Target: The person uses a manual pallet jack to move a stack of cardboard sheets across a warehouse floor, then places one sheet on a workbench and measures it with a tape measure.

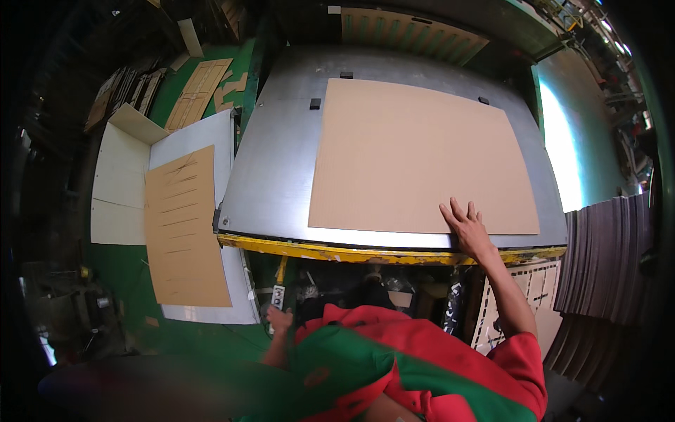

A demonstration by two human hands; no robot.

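Observation:
A large plain brown cardboard sheet (415, 155) lies flat on the grey metal bed (271, 169) of a machine. My right hand (467, 228) rests on the sheet's near edge toward the right, fingers spread and palm down, with nothing in it. Below the bed's yellow front edge (380, 254), a narrow light-coloured control box (278, 297) with several buttons sits on a yellow bracket. Low beside this box is my left hand (280, 321), its small visible fingers slightly apart. Whether they touch the box is hard to make out.
Small black blocks (315, 104) sit on the bed around the sheet. At left, a slotted cardboard sheet (186, 228) lies on a white side table (242, 295). Stacked cardboard (605, 260) rises at right. A cutting board with dark strips (517, 302) leans below the bed.

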